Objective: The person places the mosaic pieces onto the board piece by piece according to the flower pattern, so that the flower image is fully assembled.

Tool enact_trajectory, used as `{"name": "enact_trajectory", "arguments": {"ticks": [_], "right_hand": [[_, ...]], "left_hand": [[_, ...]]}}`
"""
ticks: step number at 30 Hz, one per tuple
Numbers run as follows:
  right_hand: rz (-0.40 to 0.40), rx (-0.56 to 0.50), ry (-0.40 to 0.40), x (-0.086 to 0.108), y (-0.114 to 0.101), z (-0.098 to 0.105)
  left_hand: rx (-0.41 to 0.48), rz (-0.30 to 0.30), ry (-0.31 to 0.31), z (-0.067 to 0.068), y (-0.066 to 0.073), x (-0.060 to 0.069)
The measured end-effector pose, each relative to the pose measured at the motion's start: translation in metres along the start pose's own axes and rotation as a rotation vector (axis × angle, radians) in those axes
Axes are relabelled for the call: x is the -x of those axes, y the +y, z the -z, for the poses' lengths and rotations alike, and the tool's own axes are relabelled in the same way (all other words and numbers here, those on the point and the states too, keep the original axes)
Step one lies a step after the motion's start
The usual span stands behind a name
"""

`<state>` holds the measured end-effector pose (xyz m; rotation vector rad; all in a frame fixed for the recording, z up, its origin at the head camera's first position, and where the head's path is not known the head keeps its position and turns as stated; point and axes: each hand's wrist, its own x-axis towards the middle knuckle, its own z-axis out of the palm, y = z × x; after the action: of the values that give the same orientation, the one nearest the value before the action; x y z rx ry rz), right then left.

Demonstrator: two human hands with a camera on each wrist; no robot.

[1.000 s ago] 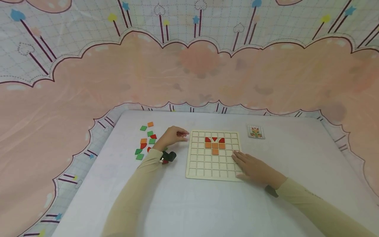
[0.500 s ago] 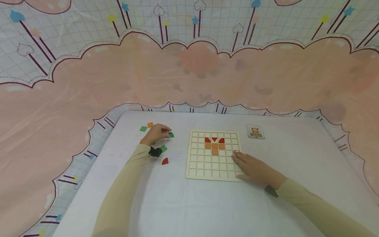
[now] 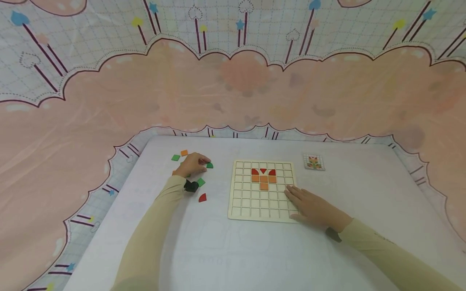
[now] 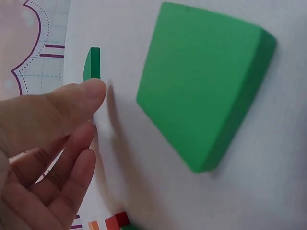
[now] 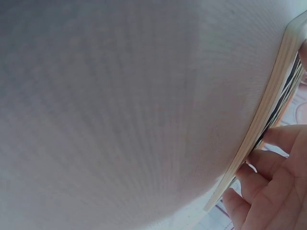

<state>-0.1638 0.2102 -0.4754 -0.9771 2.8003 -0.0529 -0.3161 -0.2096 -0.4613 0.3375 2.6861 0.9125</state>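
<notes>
My left hand (image 3: 193,163) is among the loose tiles left of the board, its thumb and fingertips pinching a green tile with one curved edge (image 4: 95,62). Part of that tile is hidden behind the thumb. A green square tile (image 4: 204,86) lies near the left wrist, and a red quarter-round tile (image 3: 202,197) lies closer to the person. My right hand (image 3: 313,206) rests with extended fingers on the right edge of the wooden grid board (image 3: 255,202). Red and orange tiles (image 3: 263,178) sit in cells of the board's upper half.
A small pattern card (image 3: 314,162) with a flower design lies right of the board's far corner. Further left are an orange tile (image 3: 184,152) and a green tile (image 3: 176,157); other tiles are partly covered by the left hand. A patterned cloth (image 3: 247,101) hangs behind.
The left hand has moved left from beside the board to the loose tiles, and now pinches a green one. The right hand stays on the board.
</notes>
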Motion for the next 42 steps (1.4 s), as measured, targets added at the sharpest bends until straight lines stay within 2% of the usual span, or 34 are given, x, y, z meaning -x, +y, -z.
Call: {"name": "enact_trajectory", "arguments": {"ticks": [6,13,19,26,32,38,42], "right_hand": [[-0.001,0.0,0.001,0.0,0.0,0.0],[0.003,0.014,0.007,0.0,0.0,0.0],[0.004,0.033,0.016,0.0,0.001,0.0],[0.002,0.017,0.012,0.0,0.0,-0.001],[0.002,0.003,-0.001,-0.001,0.0,-0.002],[-0.007,-0.002,-0.008,-0.002,-0.001,-0.002],[-0.006,0.004,-0.009,-0.001,0.0,-0.002]], "left_hand": [[-0.001,0.007,-0.009,0.001,0.0,0.0],[-0.043,0.017,0.006,0.002,-0.002,0.005],[-0.059,0.007,-0.023,0.003,0.003,0.009],[-0.046,-0.047,-0.047,-0.001,0.009,0.003],[-0.023,-0.021,-0.092,-0.002,0.011,-0.001],[-0.025,-0.031,-0.079,-0.003,0.002,-0.004],[-0.023,-0.023,-0.065,-0.004,0.003,-0.004]]}}
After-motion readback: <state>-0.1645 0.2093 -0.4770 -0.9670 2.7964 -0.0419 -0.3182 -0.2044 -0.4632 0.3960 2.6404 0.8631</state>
